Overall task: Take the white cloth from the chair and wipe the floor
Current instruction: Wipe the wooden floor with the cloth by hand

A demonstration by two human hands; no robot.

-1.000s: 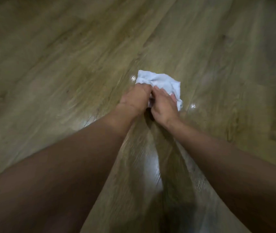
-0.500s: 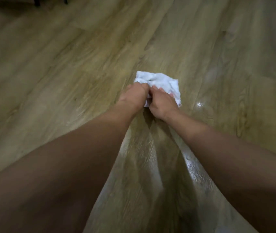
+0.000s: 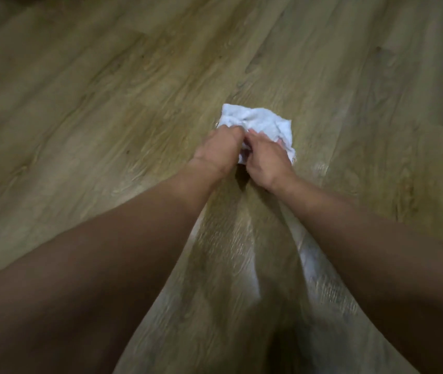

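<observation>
A crumpled white cloth [image 3: 258, 122] lies pressed on the wooden plank floor [image 3: 107, 117] a little above the middle of the view. My left hand [image 3: 221, 148] grips its near left part with curled fingers. My right hand [image 3: 265, 159] sits beside it, fingers closed over the cloth's near right part. Both hands touch each other, and they hide the cloth's near half. Both bare forearms stretch out from the bottom corners. The chair is out of view.
Wood-grain floor fills the whole view. A glossy reflection [image 3: 306, 255] and the shadows of my arms fall on the planks between my forearms.
The cloth and both hands have stayed together on the floor, with the cloth bunching slightly more under the fingers. The view has shifted a little; dark legs seen at the top left earlier are gone.
</observation>
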